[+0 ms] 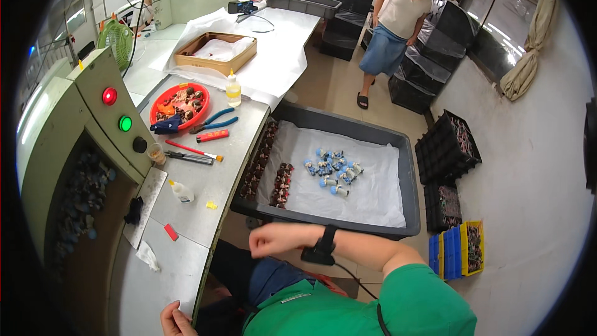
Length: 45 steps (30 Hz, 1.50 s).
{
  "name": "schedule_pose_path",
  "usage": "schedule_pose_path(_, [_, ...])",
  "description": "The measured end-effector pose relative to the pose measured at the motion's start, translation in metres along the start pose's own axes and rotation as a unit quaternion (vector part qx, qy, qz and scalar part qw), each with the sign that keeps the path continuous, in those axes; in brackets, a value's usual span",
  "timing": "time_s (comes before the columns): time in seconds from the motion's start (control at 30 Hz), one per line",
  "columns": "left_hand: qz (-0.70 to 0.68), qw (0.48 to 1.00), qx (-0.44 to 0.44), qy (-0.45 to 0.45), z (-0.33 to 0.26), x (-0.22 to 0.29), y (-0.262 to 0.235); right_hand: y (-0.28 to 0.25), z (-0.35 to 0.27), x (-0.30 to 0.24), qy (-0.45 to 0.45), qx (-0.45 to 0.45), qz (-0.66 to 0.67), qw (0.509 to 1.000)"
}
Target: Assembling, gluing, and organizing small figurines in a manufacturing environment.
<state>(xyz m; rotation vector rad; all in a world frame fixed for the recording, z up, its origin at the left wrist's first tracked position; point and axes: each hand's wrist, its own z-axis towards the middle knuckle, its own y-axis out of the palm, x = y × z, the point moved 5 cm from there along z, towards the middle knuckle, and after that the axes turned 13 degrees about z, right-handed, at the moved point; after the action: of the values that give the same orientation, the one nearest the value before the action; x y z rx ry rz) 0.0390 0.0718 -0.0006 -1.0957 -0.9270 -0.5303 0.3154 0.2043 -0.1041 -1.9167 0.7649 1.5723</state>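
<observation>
My right hand (273,240) is curled into a loose fist above my lap, just off the near edge of a grey tray (336,219); anything inside it is hidden. At the bench's near edge, my left hand (176,320) has thumb and finger pinched together, partly cut off by the picture's rim. What that pinch holds, if anything, is too small to name. Several small blue-and-grey figurines (333,171) lie grouped on white paper (367,202) in the tray. Two rows of dark brown figurines (282,185) stand along its left side.
On the bench (180,227) lie a red bowl of small parts (203,107), pliers (213,124), a red brush (193,149) and glue bottles (182,191). A machine (93,112) with a dark opening is at left. Someone (401,18) stands beyond the tray; crates (446,146) line the wall.
</observation>
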Motion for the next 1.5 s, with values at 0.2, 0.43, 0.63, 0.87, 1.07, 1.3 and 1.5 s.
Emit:
schedule_pose_path(0.2, [-0.022,1.000,-0.007,-0.010,-0.002,0.001,0.002,0.098,-0.004,0.060,0.065,-0.147,-0.088,0.983])
schedule_pose_path(0.43, [0.004,1.000,0.014,-0.019,-0.002,-0.007,0.002,0.100,0.003,0.056,0.068,-0.126,-0.116,0.983])
schedule_pose_path(0.63, [-0.039,0.998,0.044,0.018,-0.001,-0.010,-0.002,0.101,0.005,0.062,0.060,-0.141,-0.111,0.982])
schedule_pose_path(0.87, [-0.034,0.998,0.042,0.011,-0.001,-0.011,-0.006,0.104,0.005,0.059,0.078,-0.142,-0.105,0.981])
schedule_pose_path(1.07, [-0.031,0.998,0.048,0.003,-0.003,-0.010,-0.007,0.106,0.007,0.067,0.040,-0.156,-0.141,0.977])
schedule_pose_path(1.3, [-0.092,0.994,0.046,0.021,0.003,-0.017,0.001,0.101,0.004,0.059,0.070,-0.158,-0.126,0.977])
schedule_pose_path(1.5, [-0.079,0.996,0.036,0.020,0.004,-0.023,-0.001,0.101,0.004,0.058,0.084,-0.162,-0.119,0.976])
